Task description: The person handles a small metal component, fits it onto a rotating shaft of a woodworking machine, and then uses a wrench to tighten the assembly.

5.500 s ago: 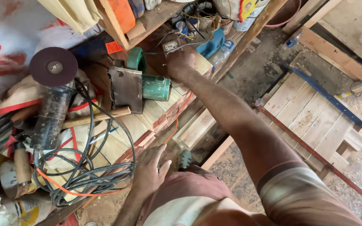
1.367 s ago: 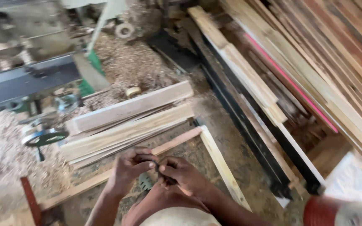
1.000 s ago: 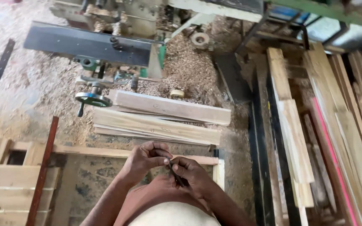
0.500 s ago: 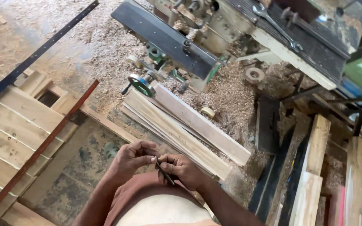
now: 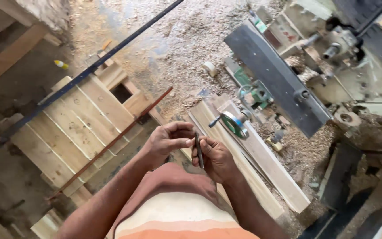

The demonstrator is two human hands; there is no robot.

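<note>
Both my hands meet in front of my belly, low in the middle of the view. My right hand [image 5: 215,158] grips a thin dark metal rod [image 5: 198,150], like a drill bit, held nearly upright. My left hand [image 5: 168,140] has its fingers curled with the fingertips touching the rod's upper end. Below the hands my orange and cream striped shirt [image 5: 182,217] fills the bottom edge.
A woodworking machine [image 5: 288,75] with a dark flat table and a green handwheel [image 5: 233,124] stands right. Pale planks [image 5: 253,163] lie beneath it on sawdust. A slatted wooden panel [image 5: 80,124] lies left, crossed by a long blue bar [image 5: 89,71] and a red bar [image 5: 111,141].
Earlier my right arm reached into a cluttered tool shelf. Since then the view has swung across to the machine and planks, and both hands have come together on the dark rod.
</note>
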